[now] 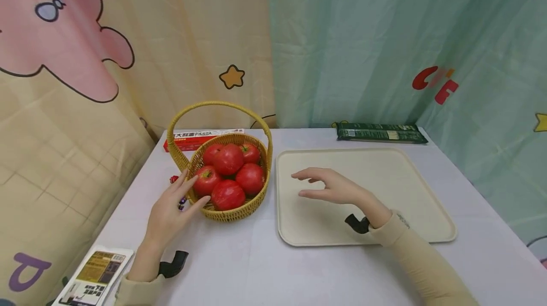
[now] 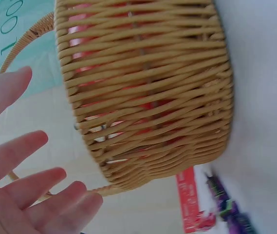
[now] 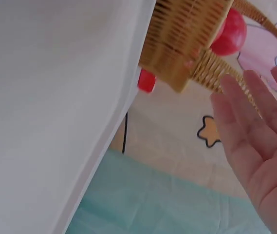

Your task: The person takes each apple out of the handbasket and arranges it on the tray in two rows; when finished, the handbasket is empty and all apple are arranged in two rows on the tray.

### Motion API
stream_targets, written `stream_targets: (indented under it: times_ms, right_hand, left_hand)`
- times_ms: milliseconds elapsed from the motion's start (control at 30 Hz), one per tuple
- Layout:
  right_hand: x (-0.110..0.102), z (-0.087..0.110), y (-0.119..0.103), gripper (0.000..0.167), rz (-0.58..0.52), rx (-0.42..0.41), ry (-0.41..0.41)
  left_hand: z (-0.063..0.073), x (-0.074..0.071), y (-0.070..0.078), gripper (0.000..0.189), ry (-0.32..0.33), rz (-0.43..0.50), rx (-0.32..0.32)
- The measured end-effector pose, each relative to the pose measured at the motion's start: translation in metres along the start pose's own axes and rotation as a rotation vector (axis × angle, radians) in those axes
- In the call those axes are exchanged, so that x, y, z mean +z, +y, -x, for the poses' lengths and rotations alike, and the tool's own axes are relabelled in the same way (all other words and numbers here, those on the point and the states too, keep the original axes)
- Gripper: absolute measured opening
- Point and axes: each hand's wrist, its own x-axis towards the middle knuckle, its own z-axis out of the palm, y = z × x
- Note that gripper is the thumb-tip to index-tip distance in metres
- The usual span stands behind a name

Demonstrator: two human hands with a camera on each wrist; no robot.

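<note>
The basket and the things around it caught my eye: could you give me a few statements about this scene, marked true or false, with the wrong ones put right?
1. The basket holds red fruits. True.
2. The handle of the basket is folded down. False: the handle arches up over the red fruits.
3. The left hand is nearer the basket than the right hand is. True.
4. The right hand grips a red fruit. False: it hovers over the tray, its fingers holding nothing.
5. The green packet lies beyond the tray. True.
</note>
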Motion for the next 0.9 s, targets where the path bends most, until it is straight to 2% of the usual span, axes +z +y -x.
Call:
stream_targets:
  times_ms: [167, 300, 433, 533, 700, 900]
  right_hand:
    - [0.016, -0.041, -0.017, 0.043, -0.188, -0.121, 0.046]
    - [0.029, -0.074, -0.028, 0.046, -0.241, -0.128, 0.078]
    - [0.041, -0.103, -0.036, 0.057, -0.266, -0.097, 0.1]
    - [0.049, -0.121, -0.04, 0.063, -0.248, -0.049, 0.133]
    - [0.06, -0.145, -0.041, 0.066, -0.155, 0.022, 0.185]
    - [0.072, -0.164, -0.039, 0.067, -0.086, 0.064, 0.171]
  left_hand:
    - [0.006, 0.013, -0.009, 0.057, 0.048, 0.119, -0.054]
    - [0.008, 0.021, -0.011, 0.053, 0.065, 0.234, -0.117]
    - [0.007, 0.024, -0.012, 0.05, 0.065, 0.343, -0.188]
    - [0.006, 0.025, -0.013, 0.049, 0.062, 0.411, -0.232]
    - [0.007, 0.028, -0.016, 0.047, 0.084, 0.465, -0.28]
    - [0.01, 0.03, -0.02, 0.045, 0.14, 0.54, -0.315]
